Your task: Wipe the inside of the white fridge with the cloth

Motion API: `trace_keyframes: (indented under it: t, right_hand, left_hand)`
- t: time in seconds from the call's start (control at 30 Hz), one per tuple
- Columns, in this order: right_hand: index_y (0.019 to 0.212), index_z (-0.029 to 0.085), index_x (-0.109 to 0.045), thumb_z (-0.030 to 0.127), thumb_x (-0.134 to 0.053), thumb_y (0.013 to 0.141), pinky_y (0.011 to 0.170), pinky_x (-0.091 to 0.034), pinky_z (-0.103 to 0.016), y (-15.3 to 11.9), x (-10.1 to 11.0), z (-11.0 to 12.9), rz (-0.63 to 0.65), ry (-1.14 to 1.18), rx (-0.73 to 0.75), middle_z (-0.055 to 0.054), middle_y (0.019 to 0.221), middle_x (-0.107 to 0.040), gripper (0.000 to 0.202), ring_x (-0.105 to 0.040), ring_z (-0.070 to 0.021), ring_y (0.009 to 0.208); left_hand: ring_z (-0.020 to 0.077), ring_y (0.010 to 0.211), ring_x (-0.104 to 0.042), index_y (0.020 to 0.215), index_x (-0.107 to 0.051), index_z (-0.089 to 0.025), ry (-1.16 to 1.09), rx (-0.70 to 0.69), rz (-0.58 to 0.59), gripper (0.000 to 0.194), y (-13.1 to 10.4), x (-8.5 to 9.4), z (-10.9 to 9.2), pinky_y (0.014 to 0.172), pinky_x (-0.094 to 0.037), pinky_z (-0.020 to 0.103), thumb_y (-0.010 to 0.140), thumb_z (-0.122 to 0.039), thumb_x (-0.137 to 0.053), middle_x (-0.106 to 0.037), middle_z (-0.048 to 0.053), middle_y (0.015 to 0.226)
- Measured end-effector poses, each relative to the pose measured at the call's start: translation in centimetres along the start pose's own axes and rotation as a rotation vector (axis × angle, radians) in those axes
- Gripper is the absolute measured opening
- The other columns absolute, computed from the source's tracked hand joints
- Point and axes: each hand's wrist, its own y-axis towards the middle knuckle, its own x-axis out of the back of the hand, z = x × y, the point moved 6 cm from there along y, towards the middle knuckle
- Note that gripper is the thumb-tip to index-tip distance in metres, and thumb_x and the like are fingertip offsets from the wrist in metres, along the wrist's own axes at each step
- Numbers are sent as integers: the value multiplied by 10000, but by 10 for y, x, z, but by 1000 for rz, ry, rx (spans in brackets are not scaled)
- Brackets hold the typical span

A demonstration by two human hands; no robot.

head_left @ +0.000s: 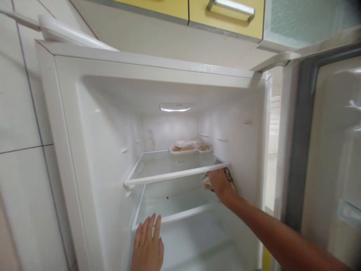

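My right hand (pixel 220 183) reaches into the open fridge (pixel 160 67), just under the right end of the upper glass shelf (pixel 158 165). Its fingers are closed on a beige and dark patterned cloth (pixel 207 182), bunched near the right inner wall. Part of the cloth is covered by the hand. Low in front, my left hand (pixel 148 242) is held with its fingers stretched out, at the front edge of the lower glass shelf (pixel 180 216). Nothing is in it. Whether its fingertips touch the shelf edge, I cannot tell.
At the back of the upper shelf sit a wrapped food tray (pixel 183 147) and a smaller food pack (pixel 204 148). A small dark speck (pixel 167 197) shows on the lower level. The fridge door (pixel 329 150) stands open at right. Yellow cabinets (pixel 225 19) hang above.
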Motion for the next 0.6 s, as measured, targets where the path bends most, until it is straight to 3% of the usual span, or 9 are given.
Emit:
trace_keyframes:
  t: [0.13,0.3,0.43,0.6]
  right_hand:
    - [1229,87,-688,39,-553,819,1141,-356,-563,-29,21,-1,0,-130,74,-228,1308,-656,434,-544,-353,1267]
    - [1267,48,-664,93,-561,856,1177,-290,-607,-49,29,-7,2,-145,151,-255,1378,-608,426,-497,-370,1333]
    - [1271,52,-655,89,-559,871,1197,-274,-575,-37,21,-7,-3,-135,152,-245,1367,-616,413,-503,-347,1331]
    - [1203,86,-684,87,-559,874,1138,-356,-501,2,-11,2,57,-113,107,-212,1271,-677,352,-565,-331,1245]
  left_hand:
    - [285,1284,-553,1397,-522,-146,-3,22,13,581,2,4,-1,1198,-292,483,816,-132,-520,-626,127,1386]
    - [294,1278,-554,1394,-521,-141,-15,41,8,583,3,2,-2,1195,-303,494,812,-120,-513,-625,141,1380]
    - [281,1283,-551,1412,-508,-162,-41,46,7,605,2,-2,-1,1211,-280,478,808,-128,-512,-630,126,1378]
    - [276,1275,-558,1446,-477,-174,-62,34,-21,654,-1,-6,1,1226,-247,463,795,-125,-522,-637,121,1372]
